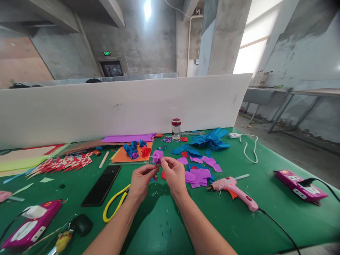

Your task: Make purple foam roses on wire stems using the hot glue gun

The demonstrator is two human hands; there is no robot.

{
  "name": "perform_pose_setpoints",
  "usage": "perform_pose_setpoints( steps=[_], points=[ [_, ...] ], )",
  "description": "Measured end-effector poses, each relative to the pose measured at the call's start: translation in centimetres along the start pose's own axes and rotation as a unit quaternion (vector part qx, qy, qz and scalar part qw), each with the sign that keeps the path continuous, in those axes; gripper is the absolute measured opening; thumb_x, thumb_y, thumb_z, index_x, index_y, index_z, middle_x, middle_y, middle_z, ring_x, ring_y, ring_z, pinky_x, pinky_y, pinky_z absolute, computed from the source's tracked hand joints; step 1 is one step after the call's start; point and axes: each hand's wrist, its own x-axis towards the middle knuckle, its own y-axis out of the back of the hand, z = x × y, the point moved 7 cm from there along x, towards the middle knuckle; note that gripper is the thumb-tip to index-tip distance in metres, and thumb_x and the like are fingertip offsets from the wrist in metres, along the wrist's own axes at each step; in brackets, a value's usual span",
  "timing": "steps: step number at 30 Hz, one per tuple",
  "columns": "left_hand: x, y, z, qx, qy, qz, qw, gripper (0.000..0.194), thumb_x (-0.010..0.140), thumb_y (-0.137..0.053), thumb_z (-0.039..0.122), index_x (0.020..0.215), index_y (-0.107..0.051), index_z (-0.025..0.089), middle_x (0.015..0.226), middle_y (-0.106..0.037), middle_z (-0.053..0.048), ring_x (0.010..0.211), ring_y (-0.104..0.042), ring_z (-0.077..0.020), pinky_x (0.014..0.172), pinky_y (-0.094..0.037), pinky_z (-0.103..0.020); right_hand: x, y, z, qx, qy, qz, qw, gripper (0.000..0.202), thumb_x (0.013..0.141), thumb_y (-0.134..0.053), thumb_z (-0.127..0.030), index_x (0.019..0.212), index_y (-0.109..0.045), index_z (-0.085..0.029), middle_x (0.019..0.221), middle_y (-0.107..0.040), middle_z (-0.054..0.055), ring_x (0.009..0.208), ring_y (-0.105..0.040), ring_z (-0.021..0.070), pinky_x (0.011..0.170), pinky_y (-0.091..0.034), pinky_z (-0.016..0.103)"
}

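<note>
A small purple paper flower [157,156] is held up over the table in front of me. My right hand [174,175] pinches its petals at the right edge between thumb and fingers. Just below the flower, my left hand [143,180] is closed in a pinch; what lies between its fingertips is hidden. To the right of my hands lie loose purple petals [198,176] with blue and red pieces among them. Blue, red and purple paper flowers [132,150] rest on an orange sheet [123,156] behind my left hand. Yellow-handled scissors [113,203] lie partly under my left wrist.
A pink glue gun [235,187] lies at right, its cord trailing toward me. Purple power strips [300,186] sit at both sides. A phone [102,186] lies left. A red-lidded jar [176,130] and blue crepe paper [211,139] stand before a white partition [119,109].
</note>
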Motion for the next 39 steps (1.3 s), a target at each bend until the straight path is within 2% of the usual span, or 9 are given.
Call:
perform_pose_setpoints(
  steps=[5, 10, 14, 17, 23, 28, 30, 34, 39],
  points=[
    [0.0, 0.0, 0.1, -0.001, -0.002, 0.004, 1.000, 0.017, 0.060, -0.081, 0.029, 0.067, -0.074, 0.015, 0.059, -0.064, -0.001, 0.049, -0.053, -0.0111, 0.051, -0.044, -0.024, -0.1, -0.1, 0.0, -0.001, 0.005, -0.002, 1.000, 0.026, 0.078, -0.059, -0.037, 0.077, -0.072, -0.014, 0.058, -0.064, 0.000, 0.049, -0.052, 0.0119, 0.044, -0.039, 0.021],
    [0.0, 0.1, 0.0, 0.000, -0.003, 0.008, 1.000, 0.017, 0.060, -0.081, 0.029, 0.067, -0.074, 0.016, 0.060, -0.065, -0.001, 0.049, -0.053, -0.0109, 0.052, -0.044, -0.023, -0.1, -0.2, 0.0, 0.006, 0.008, 0.000, 1.000, 0.027, 0.078, -0.059, -0.038, 0.078, -0.072, -0.014, 0.061, -0.066, 0.001, 0.053, -0.056, 0.0135, 0.047, -0.042, 0.022],
    [0.1, 0.0, 0.0, 0.001, -0.002, 0.005, 1.000, 0.016, 0.061, -0.080, 0.029, 0.066, -0.073, 0.016, 0.058, -0.064, 0.000, 0.050, -0.053, -0.0108, 0.053, -0.044, -0.023, -0.2, -0.4, 0.0, 0.049, -0.011, -0.008, 0.999, 0.026, 0.077, -0.059, -0.036, 0.091, -0.069, -0.016, 0.070, -0.071, 0.002, 0.061, -0.062, 0.0162, 0.052, -0.046, 0.023],
    [0.0, 0.1, 0.0, 0.001, 0.003, 0.008, 1.000, 0.016, 0.060, -0.080, 0.030, 0.066, -0.073, 0.016, 0.058, -0.064, 0.000, 0.050, -0.054, -0.0110, 0.054, -0.044, -0.024, -0.3, -0.5, -0.1, 0.084, -0.029, -0.014, 0.996, 0.026, 0.076, -0.058, -0.033, 0.096, -0.064, -0.018, 0.066, -0.069, 0.000, 0.061, -0.063, 0.0162, 0.054, -0.047, 0.024],
    [-0.2, 0.2, 0.3, 0.006, 0.000, 0.018, 1.000, 0.015, 0.060, -0.080, 0.028, 0.067, -0.073, 0.016, 0.057, -0.064, 0.000, 0.050, -0.054, -0.0114, 0.053, -0.043, -0.023, -0.3, -0.5, 0.1, 0.130, -0.045, -0.017, 0.990, 0.019, 0.071, -0.057, -0.026, 0.086, -0.065, -0.017, 0.069, -0.069, 0.001, 0.066, -0.061, 0.0144, 0.060, -0.045, 0.023],
    [-0.3, 0.3, 0.6, -0.001, -0.006, 0.026, 1.000, 0.015, 0.060, -0.080, 0.028, 0.066, -0.073, 0.016, 0.059, -0.065, 0.000, 0.050, -0.054, -0.0112, 0.052, -0.043, -0.023, -0.1, -0.7, 0.6, 0.107, -0.036, -0.032, 0.993, 0.019, 0.070, -0.057, -0.024, 0.082, -0.068, -0.015, 0.076, -0.069, 0.002, 0.071, -0.060, 0.0145, 0.066, -0.046, 0.023],
    [-0.3, 0.3, 0.5, -0.011, -0.004, 0.027, 1.000, 0.016, 0.060, -0.080, 0.029, 0.066, -0.073, 0.016, 0.059, -0.065, -0.001, 0.050, -0.054, -0.0112, 0.051, -0.043, -0.023, -0.2, -0.9, 0.7, 0.088, -0.034, -0.043, 0.995, 0.020, 0.068, -0.059, -0.023, 0.084, -0.068, -0.015, 0.075, -0.067, 0.002, 0.070, -0.060, 0.0147, 0.063, -0.045, 0.023],
    [-0.4, 0.3, 0.2, -0.025, -0.002, 0.026, 0.999, 0.017, 0.061, -0.079, 0.030, 0.067, -0.073, 0.015, 0.052, -0.061, 0.001, 0.049, -0.051, -0.0106, 0.050, -0.041, -0.021, -0.6, -1.8, 1.3, 0.057, -0.050, -0.065, 0.995, 0.022, 0.067, -0.066, -0.026, 0.086, -0.065, -0.015, 0.069, -0.061, -0.001, 0.053, -0.052, 0.0104, 0.047, -0.039, 0.021],
    [-0.6, 0.5, 0.1, -0.018, 0.002, 0.039, 0.999, 0.019, 0.063, -0.077, 0.032, 0.070, -0.073, 0.015, 0.052, -0.060, 0.002, 0.049, -0.050, -0.0101, 0.050, -0.039, -0.020, -0.8, -2.5, 2.6, 0.102, -0.063, -0.076, 0.990, 0.022, 0.068, -0.072, -0.033, 0.077, -0.063, -0.015, 0.064, -0.061, -0.002, 0.049, -0.050, 0.0086, 0.047, -0.039, 0.020]
  ],
)
